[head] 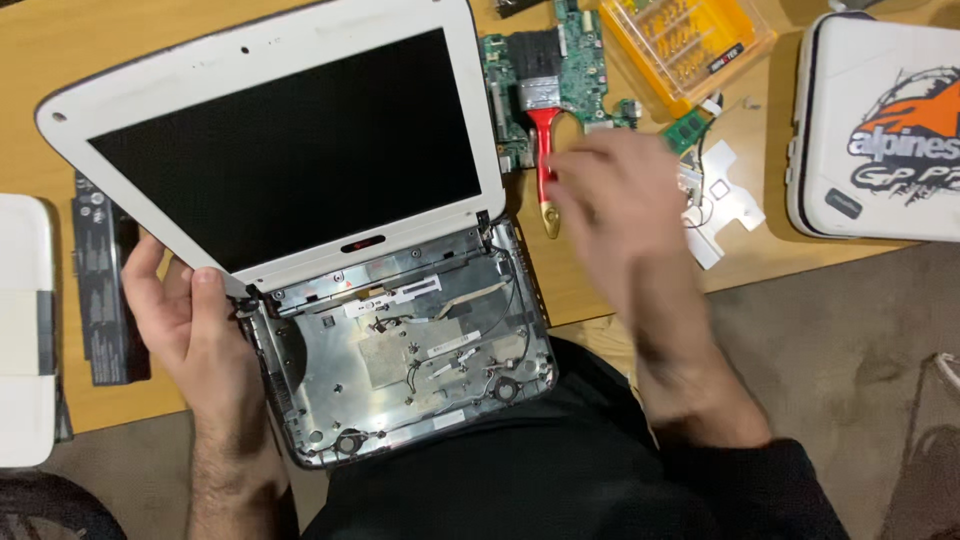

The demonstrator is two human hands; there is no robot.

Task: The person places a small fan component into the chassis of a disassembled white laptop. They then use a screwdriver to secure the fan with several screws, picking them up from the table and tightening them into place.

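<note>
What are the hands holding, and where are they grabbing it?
The left hand grips the opened laptop at its left hinge corner. The right hand is blurred near the red-handled brush; whether it holds anything cannot be told.

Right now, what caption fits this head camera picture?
Left hand steadies an opened white laptop; blurred right hand hovers beside a red-handled brush.

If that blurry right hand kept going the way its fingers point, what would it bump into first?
Most likely the red-handled paintbrush. The right hand is motion-blurred with fingers toward the upper left, where the brush lies on the green circuit board. Its height above the table is unclear.
</note>
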